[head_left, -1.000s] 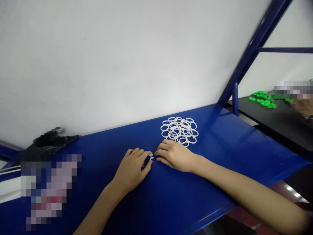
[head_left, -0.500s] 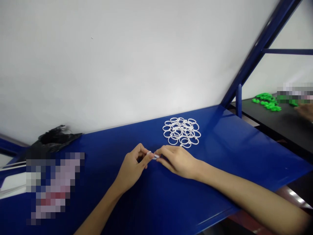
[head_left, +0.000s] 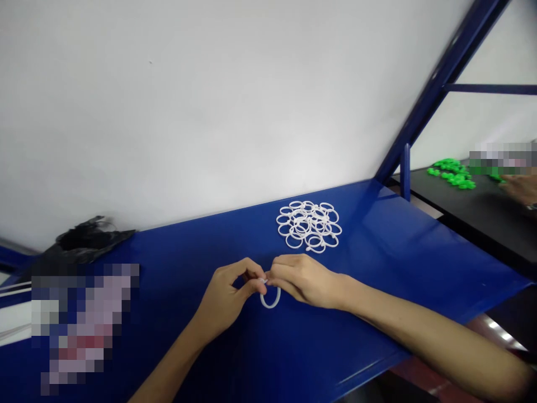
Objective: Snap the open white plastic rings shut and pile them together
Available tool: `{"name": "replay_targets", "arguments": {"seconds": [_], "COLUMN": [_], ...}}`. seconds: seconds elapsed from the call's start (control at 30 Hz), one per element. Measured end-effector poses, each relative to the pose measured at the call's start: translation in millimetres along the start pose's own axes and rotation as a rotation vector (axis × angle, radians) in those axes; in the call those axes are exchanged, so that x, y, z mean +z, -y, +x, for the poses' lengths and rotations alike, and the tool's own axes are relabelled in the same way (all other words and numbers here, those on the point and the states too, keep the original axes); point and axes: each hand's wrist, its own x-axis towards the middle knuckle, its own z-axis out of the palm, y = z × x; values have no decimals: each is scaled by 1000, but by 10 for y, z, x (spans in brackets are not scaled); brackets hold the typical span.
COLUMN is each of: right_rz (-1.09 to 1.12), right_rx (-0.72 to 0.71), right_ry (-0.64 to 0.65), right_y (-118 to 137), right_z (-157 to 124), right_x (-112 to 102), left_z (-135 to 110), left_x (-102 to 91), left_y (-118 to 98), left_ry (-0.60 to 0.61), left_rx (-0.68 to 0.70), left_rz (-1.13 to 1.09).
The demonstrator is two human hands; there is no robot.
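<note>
A thin white plastic ring (head_left: pixel 271 307) hangs as a loop below my fingertips, above the blue table. My left hand (head_left: pixel 229 288) pinches one end of it between thumb and forefinger. From the other side, my right hand (head_left: pixel 308 277) grips it too, fingers bent and fingertips almost meeting the left ones. The fingers hide the upper part where the ends come together. Just beyond my right hand lies a flat pile of similar white rings (head_left: pixel 308 225), many with a small knob at the join.
The blue table (head_left: pixel 201 240) runs along a pale wall. At left lie a black plastic bag (head_left: pixel 90 240), white strips and a blurred-out pinkish item (head_left: pixel 90 316). A blue metal frame (head_left: pixel 405 168) rises at right. Beyond, another person's hand (head_left: pixel 520 187) is near green pieces (head_left: pixel 453 173) on a black table.
The ring, earlier held nearly edge-on between my fingers, now hangs down as an open loop. My hands stay close together. The view has shifted slightly.
</note>
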Motion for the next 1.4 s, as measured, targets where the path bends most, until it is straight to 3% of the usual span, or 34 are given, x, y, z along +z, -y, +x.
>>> {"name": "replay_targets", "arguments": {"seconds": [0.17, 0.3, 0.43, 0.53, 0.63, 0.9, 1.23, 1.4], "right_rz": [-107, -212, -343, -491, -560, -490, -502, -482], "right_rx": [-20, 93, 219, 369, 495, 502, 734, 749], "right_ry": [13, 12, -104, -223, -254, -286, -49, 23], "right_y": [6, -140, -330, -537, -767, -991, -1051, -970], "right_z": [-29, -30, -41, -97, -175, -203, -212, -196], "right_x": [-37, 1, -93, -244, -366, -334, -257, -228], "left_z": [-18, 19, 20, -4, -11, 8, 10, 14], "left_x": [45, 216, 337, 328, 285, 252, 252, 243], "left_y": [-3, 115, 197, 216, 209, 163, 171, 144], "left_ry": [-9, -27, 0, 24, 59, 99, 108, 112], "left_rx": [19, 120, 227, 270, 281, 274, 280, 269], "left_rz": [83, 429, 679, 685, 686, 684, 696, 683]}}
